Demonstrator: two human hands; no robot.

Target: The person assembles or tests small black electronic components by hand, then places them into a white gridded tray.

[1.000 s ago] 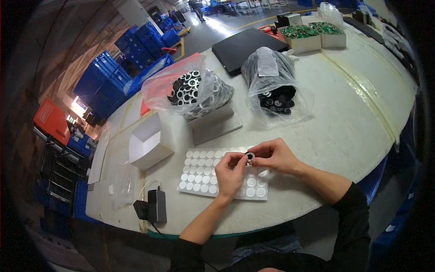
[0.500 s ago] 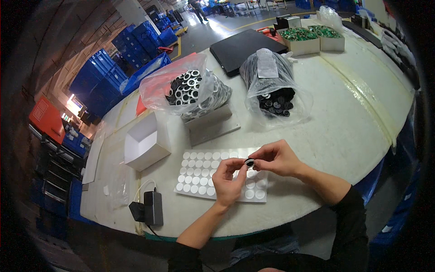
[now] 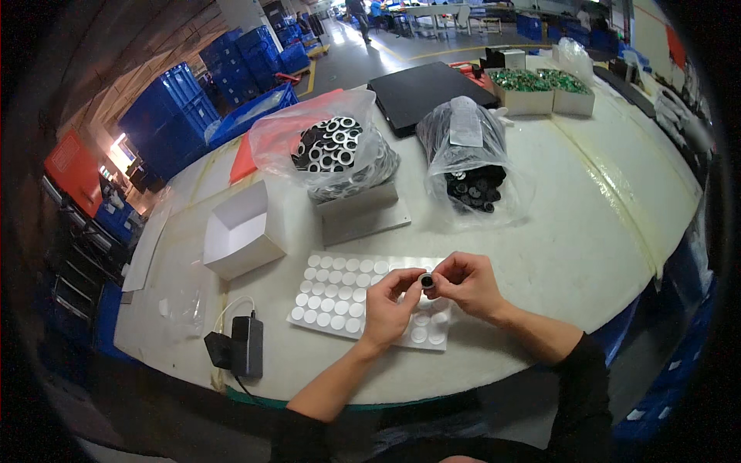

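Between my two hands is a small round black part with a silver ring face (image 3: 427,281). My left hand (image 3: 388,310) pinches its left side with thumb and fingertips. On the other side, the thumb and fingers of my right hand (image 3: 471,287) also grip it. Beneath both hands lies a white sheet of round white stickers (image 3: 332,298), partly covered by them. Beyond it, an open clear bag (image 3: 270,147) holds many silver-and-black rings (image 3: 330,145). To its right, another plastic bag (image 3: 463,154) lies with its mouth toward me, showing black round parts (image 3: 477,189).
An open white box (image 3: 245,235) stands left of the sheet, with a black power adapter (image 3: 247,347) nearer me. A grey metal block (image 3: 367,220) sits before the ring bag. Farther back are a black flat case (image 3: 428,92) and boxes of green circuit boards (image 3: 523,100).
The round part has turned so its ring face shows more toward me. Both hands stay together over the sheet. The whole view has shifted slightly.
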